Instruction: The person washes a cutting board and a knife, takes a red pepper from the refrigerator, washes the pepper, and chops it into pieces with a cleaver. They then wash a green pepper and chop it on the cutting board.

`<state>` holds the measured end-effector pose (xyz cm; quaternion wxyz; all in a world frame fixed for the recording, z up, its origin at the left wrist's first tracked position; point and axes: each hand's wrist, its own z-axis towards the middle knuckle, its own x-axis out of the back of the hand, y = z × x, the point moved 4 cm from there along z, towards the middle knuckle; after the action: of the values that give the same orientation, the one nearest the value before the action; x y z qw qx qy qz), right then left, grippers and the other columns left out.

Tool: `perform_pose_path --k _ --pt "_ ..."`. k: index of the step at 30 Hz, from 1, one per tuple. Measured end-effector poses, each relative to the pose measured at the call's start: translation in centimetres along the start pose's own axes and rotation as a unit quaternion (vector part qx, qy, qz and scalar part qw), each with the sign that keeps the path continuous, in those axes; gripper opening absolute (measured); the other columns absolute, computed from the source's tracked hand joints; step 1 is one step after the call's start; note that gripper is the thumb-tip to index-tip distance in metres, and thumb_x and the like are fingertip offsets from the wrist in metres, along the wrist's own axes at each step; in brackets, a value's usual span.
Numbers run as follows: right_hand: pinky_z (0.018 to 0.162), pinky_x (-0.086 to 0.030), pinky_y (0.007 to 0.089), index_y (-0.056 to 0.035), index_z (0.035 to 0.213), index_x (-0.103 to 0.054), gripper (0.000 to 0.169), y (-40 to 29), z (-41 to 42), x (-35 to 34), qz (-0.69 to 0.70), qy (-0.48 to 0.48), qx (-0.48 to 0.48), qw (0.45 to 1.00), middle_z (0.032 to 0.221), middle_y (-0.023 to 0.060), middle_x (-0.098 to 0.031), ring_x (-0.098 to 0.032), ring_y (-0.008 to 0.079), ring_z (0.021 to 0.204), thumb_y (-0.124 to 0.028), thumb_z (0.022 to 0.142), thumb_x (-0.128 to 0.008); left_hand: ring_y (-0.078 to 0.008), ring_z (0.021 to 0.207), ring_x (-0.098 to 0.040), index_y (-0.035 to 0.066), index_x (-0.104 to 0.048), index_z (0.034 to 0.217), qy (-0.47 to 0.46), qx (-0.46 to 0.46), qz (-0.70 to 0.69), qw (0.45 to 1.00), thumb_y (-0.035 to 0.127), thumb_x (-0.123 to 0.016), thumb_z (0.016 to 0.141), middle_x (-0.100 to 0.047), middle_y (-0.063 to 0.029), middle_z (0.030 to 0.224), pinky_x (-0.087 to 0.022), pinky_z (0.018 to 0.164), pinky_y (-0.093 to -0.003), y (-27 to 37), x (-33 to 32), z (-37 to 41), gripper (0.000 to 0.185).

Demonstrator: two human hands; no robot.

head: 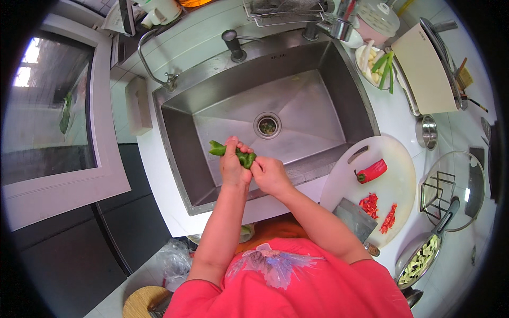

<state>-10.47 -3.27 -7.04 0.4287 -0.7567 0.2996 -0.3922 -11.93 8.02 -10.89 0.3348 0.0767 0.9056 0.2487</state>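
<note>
Over the near left part of the stainless steel sink [222, 111], my left hand [232, 165] is wrapped around a green pepper [245, 159]. One end of the pepper sticks out to the left past my thumb. My right hand [272, 175] is curled at the pepper's other end, its thumb and fingertips pinching there; what exactly lies between those fingertips is hidden. Below the hands, the sink drain [267, 125] has bits of greenish scraps in its strainer.
Right of the sink, a white cutting board [330, 187] bears a red pepper [372, 171], chopped red pepper [370, 204] and a cleaver [355, 218]. Beyond stand a pan of cut vegetables [419, 260], a glass lid [469, 190] and a plate of scallions and garlic [373, 63]. A faucet [149, 59] rises back left.
</note>
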Motion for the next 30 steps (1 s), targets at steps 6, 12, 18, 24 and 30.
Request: perform_pose_path --k 6,12,18,24,30 --pt "0.061 -0.048 0.0476 -0.0035 0.082 -0.057 0.021 0.7 -0.4 1.9 -0.166 0.008 0.216 0.962 0.076 0.0153 -0.062 -0.060 0.0372 0.069 -0.024 0.087 -0.056 -0.0149 0.066 -0.053 0.010 -0.047 0.091 0.122 0.081 0.001 0.989 0.018 -0.067 0.086 -0.054 -0.0038 0.076 -0.048 0.062 -0.0310 0.2 -1.7 -2.4 0.022" --pt "0.058 -0.046 0.0421 -0.0029 0.077 -0.060 0.021 2.0 -1.3 0.9 0.031 -0.103 0.096 0.990 0.070 0.0155 -0.061 -0.059 0.0330 0.063 -0.022 0.085 -0.057 -0.0122 0.062 -0.046 0.010 -0.046 0.087 0.020 0.102 -0.029 0.994 0.011 -0.061 0.089 -0.047 -0.0008 0.071 -0.043 0.058 -0.0280 -0.4 1.3 -1.6 0.015" --pt "0.053 -0.043 0.0390 0.0000 0.074 -0.060 0.026 1.9 -1.6 -0.9 0.072 -0.105 0.027 0.991 0.060 0.0154 -0.057 -0.055 0.0286 0.053 -0.023 0.086 -0.057 -0.0123 0.061 -0.045 0.007 -0.046 0.087 0.011 0.026 0.055 0.998 0.007 -0.056 0.089 -0.045 -0.0012 0.070 -0.043 0.057 -0.0270 0.0 1.0 -3.2 0.010" --pt "0.053 -0.042 0.0352 -0.0004 0.071 -0.059 0.028 -0.3 -3.6 0.5 0.089 -0.076 0.058 0.991 0.059 0.0122 -0.056 -0.051 0.0218 0.052 -0.022 0.089 -0.056 -0.0179 0.064 -0.052 0.005 -0.048 0.077 0.006 0.000 0.042 0.999 0.008 -0.054 0.089 -0.049 -0.0051 0.067 -0.050 0.067 -0.0367 4.3 3.1 -0.3 0.014" --pt "0.059 -0.044 0.0397 -0.0017 0.074 -0.058 0.025 0.1 -5.1 -0.7 0.028 -0.048 0.097 0.994 0.067 0.0156 -0.059 -0.056 0.0316 0.062 -0.021 0.090 -0.054 -0.0257 0.073 -0.058 0.005 -0.046 0.084 -0.017 0.032 -0.007 0.999 0.013 -0.057 0.088 -0.051 -0.0077 0.070 -0.052 0.076 -0.0454 5.9 3.1 -0.8 0.014"
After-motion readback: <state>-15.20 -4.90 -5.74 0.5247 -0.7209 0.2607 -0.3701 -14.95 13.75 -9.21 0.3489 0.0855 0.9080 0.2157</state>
